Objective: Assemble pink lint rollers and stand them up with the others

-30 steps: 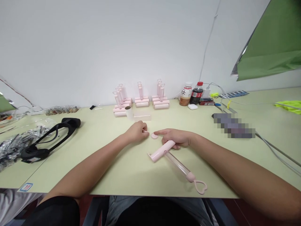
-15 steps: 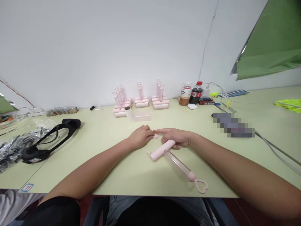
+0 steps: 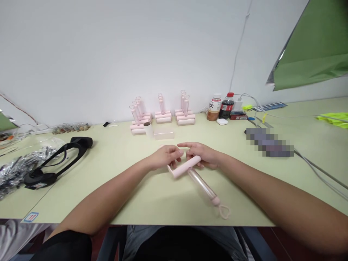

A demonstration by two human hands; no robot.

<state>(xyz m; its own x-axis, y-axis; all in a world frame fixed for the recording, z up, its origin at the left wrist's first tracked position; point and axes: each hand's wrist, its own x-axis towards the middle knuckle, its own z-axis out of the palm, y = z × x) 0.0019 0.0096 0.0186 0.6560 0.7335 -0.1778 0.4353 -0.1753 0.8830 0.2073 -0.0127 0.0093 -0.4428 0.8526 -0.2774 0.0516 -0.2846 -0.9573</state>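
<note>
My right hand (image 3: pixel 205 154) is closed on one end of a pink lint roller (image 3: pixel 186 167), its index finger stretched out to the left. The clear handle (image 3: pixel 202 183) slants toward me and ends in a pink heart-shaped loop (image 3: pixel 224 212). My left hand (image 3: pixel 164 157) hovers just left of the roller head, fingers curled in. Whatever those fingers hold is hidden; a faint pale pink edge shows behind the hand. Beyond both hands stand a white sticky-paper roll (image 3: pixel 148 129) and a clear plastic box (image 3: pixel 164 135).
Several pink lint rollers (image 3: pixel 163 117) stand along the wall. Two drink bottles (image 3: pixel 214 107) and a white case (image 3: pixel 222 121) sit right of them. A blurred-out object (image 3: pixel 269 142) lies at right. At left are a black head strap (image 3: pixel 58 163) and clear-wrapped items (image 3: pixel 16 174).
The small pink disc seen between my hands is out of sight from its spot. My left hand has lifted slightly and turned. The lint roller has shifted a little left and up.
</note>
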